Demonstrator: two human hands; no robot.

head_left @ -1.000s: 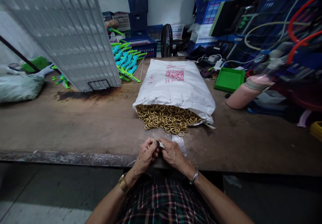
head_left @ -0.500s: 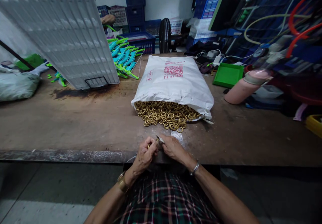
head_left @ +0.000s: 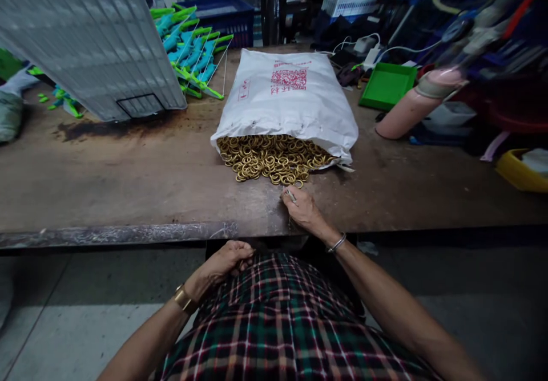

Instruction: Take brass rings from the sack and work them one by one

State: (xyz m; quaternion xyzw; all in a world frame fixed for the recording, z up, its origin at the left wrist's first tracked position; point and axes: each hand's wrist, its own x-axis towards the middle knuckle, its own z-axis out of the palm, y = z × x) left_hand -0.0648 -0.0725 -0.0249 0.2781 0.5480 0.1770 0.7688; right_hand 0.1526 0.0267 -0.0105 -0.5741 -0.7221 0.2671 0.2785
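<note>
A white woven sack (head_left: 291,101) with red print lies on the workbench, its mouth facing me. Many brass-coloured rings (head_left: 268,161) spill out of it onto the wood. My right hand (head_left: 303,209) is closed around a small pale tool (head_left: 291,196), with its fingertips by the front edge of the ring pile. Whether those fingers touch a ring I cannot tell. Below the bench edge, in front of the plaid garment, my left hand (head_left: 231,260) is curled closed; what it holds, if anything, is hidden.
A ribbed translucent panel (head_left: 103,44) stands at the left, beside turquoise and green plastic parts (head_left: 192,56). On the right are a green tray (head_left: 387,86), a pink bottle (head_left: 417,104) and a yellow container (head_left: 520,170). The workbench (head_left: 107,193) has a worn front edge.
My hands have come apart. The left, earlier with a brass ring in it, has drawn back below the bench edge; the right has reached towards the ring pile. The view has tipped downward.
</note>
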